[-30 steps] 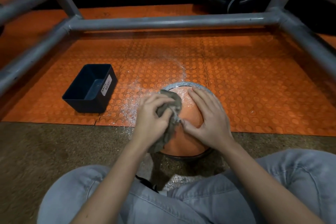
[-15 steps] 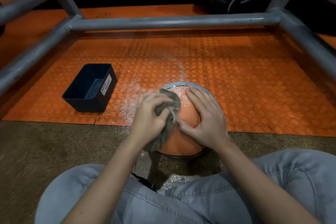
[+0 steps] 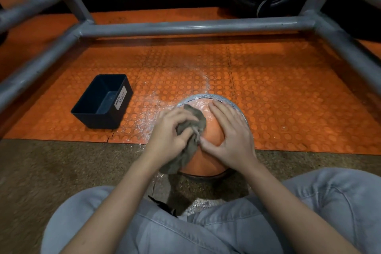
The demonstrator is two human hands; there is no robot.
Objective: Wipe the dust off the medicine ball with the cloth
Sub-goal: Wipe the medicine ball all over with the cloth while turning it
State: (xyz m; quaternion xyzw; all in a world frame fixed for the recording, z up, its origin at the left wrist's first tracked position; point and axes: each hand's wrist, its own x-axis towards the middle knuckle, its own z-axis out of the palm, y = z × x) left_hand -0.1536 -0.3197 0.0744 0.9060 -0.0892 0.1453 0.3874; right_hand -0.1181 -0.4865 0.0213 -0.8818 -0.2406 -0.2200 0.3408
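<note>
Head view: the round orange rubber medicine ball sits in a shallow silver-rimmed round stand, straight in front of my crossed legs. My left hand is curled round the crumpled grey-brown cloth and presses it on the ball's upper left side; the cloth's tail hangs down the ball's near left. My right hand lies on the ball's right side, fingers straight and spread, holding nothing.

I judge the wiping to be under way: white dust shows on the ball's far top, just beyond the cloth. The next move calls for pushing the cloth over that patch, with the right hand bracing the ball against rolling.

Left of the ball, well apart, stands a dark rectangular plastic bin labelled "waste basket". White powder speckles the orange studded floor mat between the bin and the ball.
</note>
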